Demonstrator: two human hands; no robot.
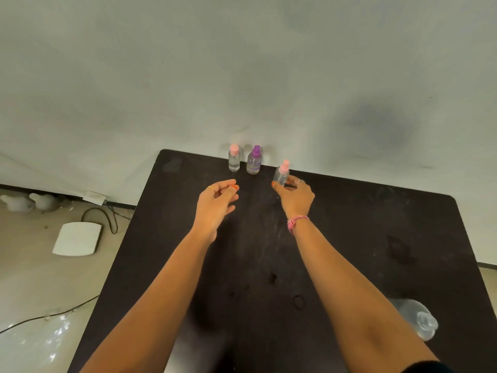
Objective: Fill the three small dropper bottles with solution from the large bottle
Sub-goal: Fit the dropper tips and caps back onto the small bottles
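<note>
Three small clear bottles stand near the far edge of the dark table. The left one has a pink cap, the middle one a purple cap. My right hand grips the third, pink-capped bottle, which is slightly tilted, between thumb and fingers. My left hand hovers just in front of the other two bottles, fingers loosely curled, holding nothing. The large clear bottle sits at the table's near right, partly hidden by my right forearm.
A black hair tie lies on the table between my forearms. On the floor to the left are a white flat device, black cables and pale objects by the wall. A white wall rises behind the table.
</note>
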